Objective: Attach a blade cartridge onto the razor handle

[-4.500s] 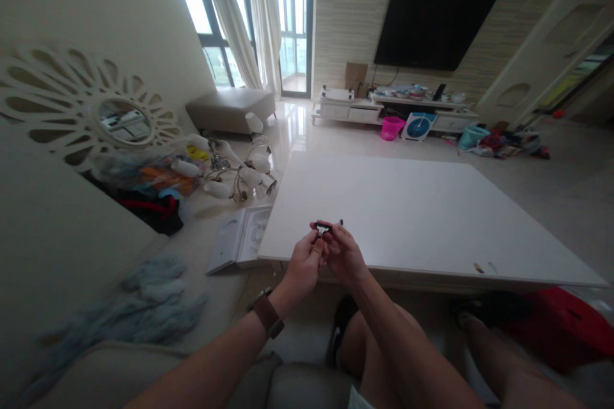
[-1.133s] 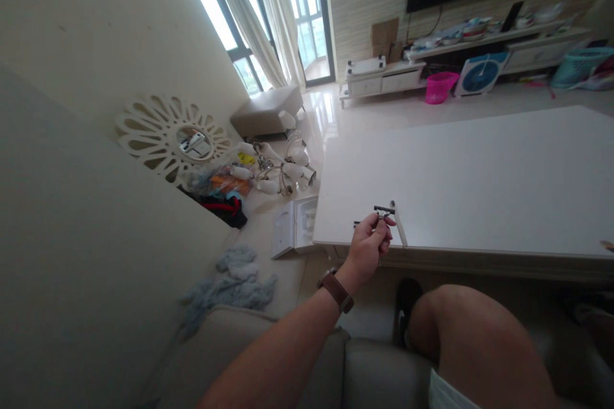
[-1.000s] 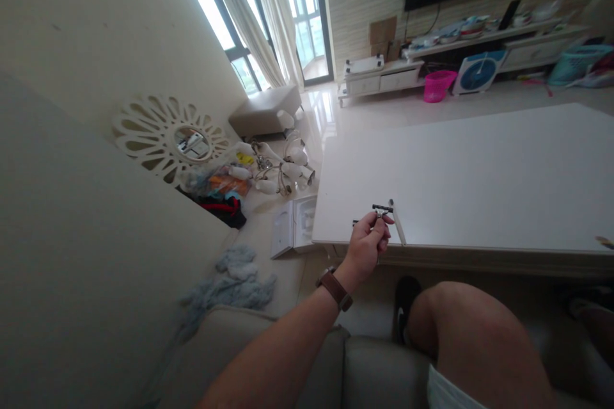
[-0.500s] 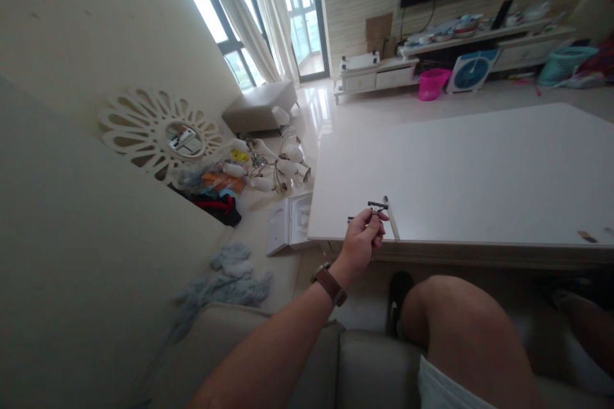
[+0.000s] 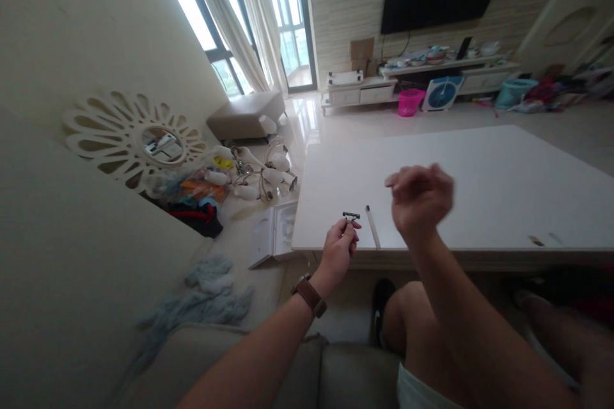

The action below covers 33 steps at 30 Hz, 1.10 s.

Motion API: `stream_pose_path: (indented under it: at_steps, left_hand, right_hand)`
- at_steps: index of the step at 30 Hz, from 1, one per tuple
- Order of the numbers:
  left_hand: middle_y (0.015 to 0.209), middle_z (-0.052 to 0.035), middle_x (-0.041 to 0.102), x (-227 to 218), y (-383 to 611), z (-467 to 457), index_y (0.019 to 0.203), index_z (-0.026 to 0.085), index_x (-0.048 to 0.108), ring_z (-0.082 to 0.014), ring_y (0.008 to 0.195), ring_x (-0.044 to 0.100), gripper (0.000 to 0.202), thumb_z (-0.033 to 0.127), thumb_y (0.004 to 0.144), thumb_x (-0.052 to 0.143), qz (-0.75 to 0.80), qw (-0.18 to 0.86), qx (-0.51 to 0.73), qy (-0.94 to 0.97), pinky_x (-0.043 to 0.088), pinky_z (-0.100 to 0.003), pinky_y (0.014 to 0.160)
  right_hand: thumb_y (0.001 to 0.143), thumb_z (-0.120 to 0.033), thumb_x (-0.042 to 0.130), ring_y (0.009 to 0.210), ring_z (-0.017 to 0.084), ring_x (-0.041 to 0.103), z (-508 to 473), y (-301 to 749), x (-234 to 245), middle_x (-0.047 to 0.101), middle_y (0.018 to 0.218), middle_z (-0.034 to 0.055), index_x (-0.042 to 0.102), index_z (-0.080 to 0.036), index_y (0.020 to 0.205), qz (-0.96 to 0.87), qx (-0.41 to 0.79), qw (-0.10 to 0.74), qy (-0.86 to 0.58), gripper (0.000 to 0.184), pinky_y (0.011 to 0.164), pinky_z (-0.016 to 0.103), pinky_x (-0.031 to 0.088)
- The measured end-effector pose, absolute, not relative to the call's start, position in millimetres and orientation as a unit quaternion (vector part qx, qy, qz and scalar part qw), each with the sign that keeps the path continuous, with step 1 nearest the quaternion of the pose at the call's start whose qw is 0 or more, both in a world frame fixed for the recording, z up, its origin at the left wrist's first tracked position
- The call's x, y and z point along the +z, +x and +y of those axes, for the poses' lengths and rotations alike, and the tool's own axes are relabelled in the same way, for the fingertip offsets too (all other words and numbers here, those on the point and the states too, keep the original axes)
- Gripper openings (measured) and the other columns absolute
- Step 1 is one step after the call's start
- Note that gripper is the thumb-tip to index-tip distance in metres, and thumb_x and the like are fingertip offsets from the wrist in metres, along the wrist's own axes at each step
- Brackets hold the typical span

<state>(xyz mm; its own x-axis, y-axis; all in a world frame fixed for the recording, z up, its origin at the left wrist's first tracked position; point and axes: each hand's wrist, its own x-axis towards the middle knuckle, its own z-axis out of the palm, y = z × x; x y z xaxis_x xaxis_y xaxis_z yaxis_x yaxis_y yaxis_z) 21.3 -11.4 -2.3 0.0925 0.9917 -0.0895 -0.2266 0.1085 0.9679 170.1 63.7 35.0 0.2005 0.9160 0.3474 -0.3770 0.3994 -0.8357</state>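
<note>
My left hand (image 5: pixel 339 244), a brown watch at its wrist, is closed on a razor (image 5: pixel 352 216) near the table's front edge. The razor's dark head points away from me; the fingers hide most of the handle. Just right of it a toothbrush (image 5: pixel 373 228) with a pale handle lies on the white table (image 5: pixel 460 185). My right hand (image 5: pixel 422 198) is raised over the table, to the right of the toothbrush. Its fingers look bent but are smeared by motion, and I cannot make out anything in them.
Two small items, one a dark and tan piece (image 5: pixel 536 240), lie near the table's front edge at right. A chandelier (image 5: pixel 266 172), an open white box (image 5: pixel 273 233) and a grey-blue cloth (image 5: pixel 215 294) are on the floor at left. Another person's leg (image 5: pixel 551 319) is at lower right.
My right hand has come into view from below and is up over the table. My left hand still holds the razor. The whole view has shifted as my head turned.
</note>
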Motion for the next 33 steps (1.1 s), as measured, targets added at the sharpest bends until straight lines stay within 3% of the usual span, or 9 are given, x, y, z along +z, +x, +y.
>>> stream_pose_path:
  at_steps: [2, 4, 10, 13, 15, 18, 20, 24, 33]
  left_hand:
    - [0.065, 0.0030, 0.048, -4.8, 20.7, -10.4, 0.085, 0.015, 0.059, -0.0061, 0.048, 0.041, 0.030, 0.046, 0.086, 0.058, 0.465, 0.588, 0.506, 0.427, 0.028, -0.019, 0.044]
    - [0.065, 0.0027, 0.049, -7.2, 20.5, -9.7, 0.085, 0.015, 0.060, -0.0061, 0.048, 0.041, 0.030, 0.045, 0.086, 0.058, 0.474, 0.592, 0.503, 0.415, 0.028, -0.019, 0.044]
    - [0.065, 0.0021, 0.050, -9.3, 21.2, -9.5, 0.085, 0.014, 0.060, -0.0066, 0.047, 0.043, 0.031, 0.045, 0.086, 0.058, 0.472, 0.598, 0.504, 0.408, 0.030, -0.020, 0.045]
    - [0.065, 0.0016, 0.052, -10.5, 21.6, -9.6, 0.077, 0.015, 0.057, -0.0068, 0.047, 0.044, 0.035, 0.049, 0.083, 0.060, 0.464, 0.599, 0.517, 0.398, 0.032, -0.020, 0.045]
    - [0.064, 0.0014, 0.054, -12.2, 22.0, -9.2, 0.075, 0.016, 0.055, -0.0069, 0.047, 0.045, 0.038, 0.052, 0.082, 0.060, 0.460, 0.603, 0.527, 0.384, 0.033, -0.020, 0.045]
    - [0.064, 0.0023, 0.055, -14.1, 22.7, -7.9, 0.082, 0.016, 0.058, -0.0072, 0.046, 0.045, 0.038, 0.054, 0.080, 0.063, 0.459, 0.613, 0.539, 0.352, 0.034, -0.020, 0.044]
    - [0.064, 0.0027, 0.055, -14.4, 23.1, -7.3, 0.085, 0.016, 0.060, -0.0071, 0.046, 0.045, 0.039, 0.054, 0.078, 0.066, 0.461, 0.613, 0.546, 0.338, 0.033, -0.019, 0.043]
    - [0.065, 0.0028, 0.054, -14.2, 23.4, -7.3, 0.085, 0.015, 0.061, -0.0067, 0.047, 0.045, 0.041, 0.054, 0.076, 0.069, 0.456, 0.611, 0.559, 0.326, 0.033, -0.019, 0.042]
    - [0.065, 0.0016, 0.056, -15.8, 23.0, -6.5, 0.087, 0.015, 0.060, -0.0074, 0.047, 0.047, 0.038, 0.053, 0.081, 0.063, 0.451, 0.614, 0.545, 0.352, 0.035, -0.018, 0.041]
  right_hand:
    - [0.091, -0.050, 0.045, 0.054, 0.012, 0.048, 70.8, 160.2, 16.9, 0.053, 0.057, 0.0036, 0.059, -0.019, 0.058, -0.419, 0.454, 0.724, -0.307, 0.048, 0.048, 0.024, 0.039]
    - [0.083, -0.048, 0.054, 0.055, 0.013, 0.049, 75.1, 148.1, -7.5, 0.057, 0.058, 0.0037, 0.063, -0.018, 0.059, -0.432, 0.472, 0.681, -0.358, 0.040, 0.051, 0.024, 0.040]
    - [0.081, -0.039, 0.053, 0.068, 0.016, 0.058, 60.9, 129.5, -47.0, 0.066, 0.071, 0.0049, 0.071, -0.017, 0.070, -0.497, 0.548, 0.531, -0.413, 0.030, 0.061, 0.025, 0.046]
    - [0.079, -0.042, 0.057, 0.075, 0.018, 0.063, 49.1, 123.1, -44.9, 0.070, 0.080, 0.0072, 0.071, -0.017, 0.077, -0.440, 0.611, 0.543, -0.372, 0.029, 0.061, 0.024, 0.047]
    - [0.078, -0.044, 0.059, 0.068, 0.017, 0.062, 41.2, 117.4, -41.2, 0.072, 0.085, 0.0085, 0.070, -0.017, 0.082, -0.381, 0.658, 0.551, -0.344, 0.029, 0.053, 0.023, 0.046]
    - [0.078, -0.049, 0.058, 0.040, 0.009, 0.043, 29.7, 109.4, -34.6, 0.074, 0.092, 0.0081, 0.067, -0.018, 0.090, -0.318, 0.711, 0.545, -0.311, 0.034, 0.034, 0.021, 0.034]
    - [0.078, -0.050, 0.057, 0.034, 0.006, 0.032, 23.5, 105.8, -30.8, 0.074, 0.095, 0.0070, 0.066, -0.019, 0.096, -0.290, 0.728, 0.548, -0.294, 0.036, 0.028, 0.020, 0.028]
    - [0.075, -0.044, 0.062, 0.035, 0.005, 0.033, 18.2, 103.4, -27.2, 0.074, 0.095, 0.0067, 0.066, -0.019, 0.103, -0.276, 0.728, 0.563, -0.276, 0.038, 0.027, 0.018, 0.027]
    - [0.075, -0.044, 0.063, 0.032, 0.004, 0.027, 20.4, 102.4, -29.7, 0.074, 0.092, 0.0070, 0.065, -0.018, 0.098, -0.275, 0.703, 0.588, -0.292, 0.035, 0.025, 0.018, 0.022]
